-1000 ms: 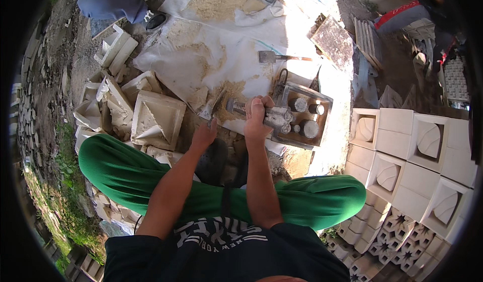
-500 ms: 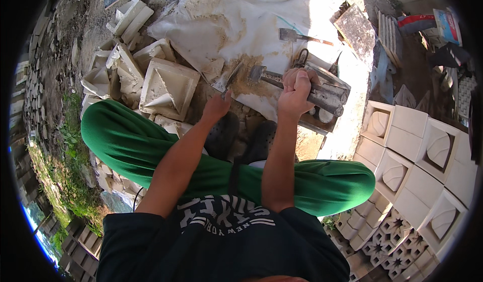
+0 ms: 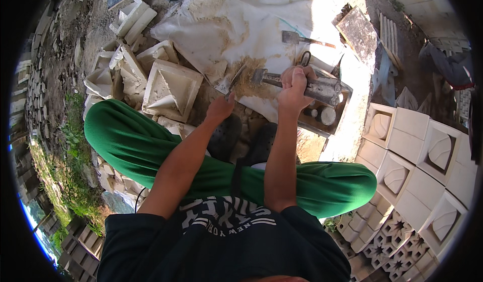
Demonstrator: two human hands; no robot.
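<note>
**Ana:** Mould point(image 3: 322, 91) of grey metal, long and boxy, sits in the right hand point(image 3: 293, 88); the fingers are wrapped over its top edge, and it hangs tilted just above the tray point(image 3: 338, 126) with the round white pieces; its near end points at the sandy heap point(image 3: 249, 78) on the white sheet point(image 3: 221, 30).

**Ben:** And the left hand point(image 3: 220, 108)?

**Ana:** Lower and nearer the knees; it looks loosely curled with the fingertips by the flat blade point(image 3: 235, 76) lying at the edge of the heap; whether it actually pinches that blade I cannot tell.

**Ben:** How would you handle the mould well from here?

**Ana:** My judgement: hold it level rather than tipped, since it looks heavy for one hand; bring the free hand under the far end; set it down flat so nothing spills or chips.

**Ben:** Room to move?

**Ana:** Tight; cast pyramid blocks point(image 3: 171, 88) crowd the left side just beside the green trouser leg point(image 3: 136, 141); stacked white blocks point(image 3: 417, 151) wall in the right; the tray rim is right under the mould; the trowel point(image 3: 302, 39) lies farther out on the sheet; the open ground is mostly the sheet ahead, so any swing should go forward, not sideways.
</note>
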